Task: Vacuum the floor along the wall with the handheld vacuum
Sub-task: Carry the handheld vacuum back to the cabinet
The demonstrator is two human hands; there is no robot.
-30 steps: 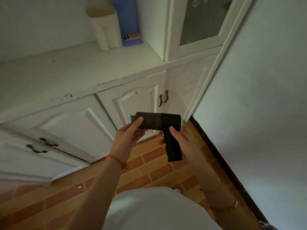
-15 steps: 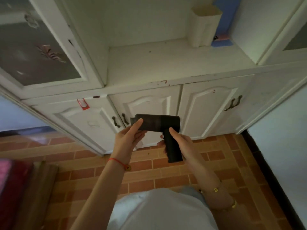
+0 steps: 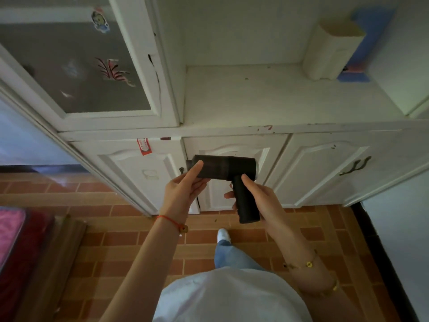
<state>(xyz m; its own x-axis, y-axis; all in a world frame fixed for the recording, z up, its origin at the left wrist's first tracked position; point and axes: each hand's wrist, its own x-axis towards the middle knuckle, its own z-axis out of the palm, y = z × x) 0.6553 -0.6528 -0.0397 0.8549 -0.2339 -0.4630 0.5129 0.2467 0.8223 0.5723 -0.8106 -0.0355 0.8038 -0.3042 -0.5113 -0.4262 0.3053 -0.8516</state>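
— Starting nearest: what is logged?

— Item one, white shirt [image 3: 227, 296], soft cloth, rounded at the bottom edge. Blue denim leg [image 3: 229, 254] and white shoe toe [image 3: 223, 234] on the floor [image 3: 116, 247], which is brick-pattern tile, orange-brown, pale grout lines.

— Wrists?

— Left: thin red cord bracelet [image 3: 170, 221]. Right: fine chain with yellow beads [image 3: 301, 265].

— Task item?

— Handheld vacuum [image 3: 228, 169], matte black, pistol-shaped: a horizontal cylinder body with a stubby round grip below. Held in the air in front of the lower cabinet doors, well above the tiles. Right hand [image 3: 260, 201] wrapped around the grip, thumb laid along its side. Left hand [image 3: 185, 189] cupped under the nozzle end of the barrel, index finger stretched up against it, other fingers curled loosely.

— Beyond?

— White painted cabinet [image 3: 232, 130], chipped, arched panel doors, dark curved handles [image 3: 355, 165]. Red label [image 3: 144, 146] on the left door. Glazed upper door [image 3: 76, 66], frosted, with stickers. Open shelf carries a cream ribbed container [image 3: 329, 49] beside a blue object [image 3: 362, 54]. Far left, red-pink padded fabric [image 3: 11, 231]; right, pale wall [image 3: 404, 228] with dark skirting.
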